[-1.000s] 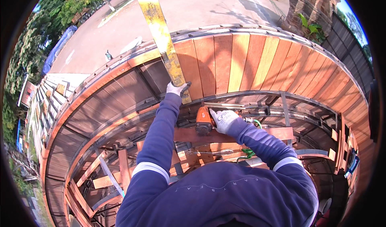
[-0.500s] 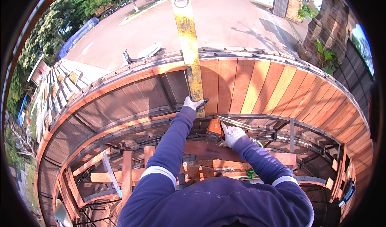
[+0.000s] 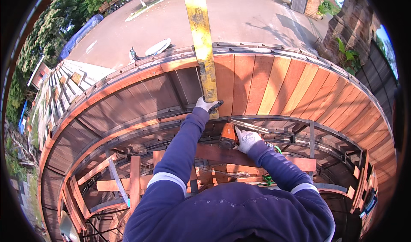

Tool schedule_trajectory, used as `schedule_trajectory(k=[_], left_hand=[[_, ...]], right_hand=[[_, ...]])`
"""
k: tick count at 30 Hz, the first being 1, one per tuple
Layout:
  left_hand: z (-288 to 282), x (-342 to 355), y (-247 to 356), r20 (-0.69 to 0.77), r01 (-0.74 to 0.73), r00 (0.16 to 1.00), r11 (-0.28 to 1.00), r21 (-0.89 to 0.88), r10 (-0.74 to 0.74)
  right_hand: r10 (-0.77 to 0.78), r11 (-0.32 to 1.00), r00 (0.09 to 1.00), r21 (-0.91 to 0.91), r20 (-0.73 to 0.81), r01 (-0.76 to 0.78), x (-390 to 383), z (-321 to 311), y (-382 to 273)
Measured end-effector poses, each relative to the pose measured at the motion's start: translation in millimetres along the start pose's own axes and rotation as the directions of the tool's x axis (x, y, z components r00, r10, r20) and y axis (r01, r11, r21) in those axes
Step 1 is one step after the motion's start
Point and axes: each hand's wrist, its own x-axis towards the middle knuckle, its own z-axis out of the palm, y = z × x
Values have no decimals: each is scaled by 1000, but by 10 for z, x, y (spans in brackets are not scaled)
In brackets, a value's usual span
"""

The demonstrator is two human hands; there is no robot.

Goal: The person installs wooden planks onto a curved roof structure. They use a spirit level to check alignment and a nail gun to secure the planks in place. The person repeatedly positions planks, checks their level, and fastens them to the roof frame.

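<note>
My gloved left hand (image 3: pixel 206 105) is wrapped round the near end of a long, worn yellow spirit level (image 3: pixel 200 32). The level points away from me across the curved wooden rim, along the left side of the light reddish planks (image 3: pixel 244 85). In my gloved right hand (image 3: pixel 249 140) is an orange and black nail gun (image 3: pixel 228 135), held just below the planks' inner edge. Its handle is mostly covered by the glove. To the left of the level, dark boards (image 3: pixel 137 92) show lower down between the metal frame bars.
A curved metal frame (image 3: pixel 311 143) spans the structure beneath my arms. Loose timber, including a dark plank (image 3: pixel 224 154) and an upright board (image 3: pixel 135 177), lies across it. A green hose (image 3: pixel 267 180) runs near my right forearm. Paved ground (image 3: pixel 239 10) lies beyond the rim.
The view has shifted slightly, so the rim and level sit a little higher in the picture. Both hands keep their holds and have hardly moved against the planks.
</note>
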Motion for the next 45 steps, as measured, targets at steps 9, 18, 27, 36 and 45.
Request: schedule_trajectory(k=[9,18,27,36,45], left_hand=[[222,-194,212,-126,1,992,989,150,18],[164,-113,128,-107,1,994,999,46,4],[146,-117,125,-84,16,996,1000,8,-15],[144,-133,136,-68,6,998,999,-42,-9],[147,-150,163,-65,7,998,999,52,-3]], right_hand=[[-4,998,998,-57,-68,0,42,306,120],[25,1000,999,-3,-35,-25,65,173,69],[-22,998,990,-64,-141,13,66,313,102],[34,998,988,-56,-147,-43,80,388,60],[-61,998,989,-44,-136,55,88,180,-33]])
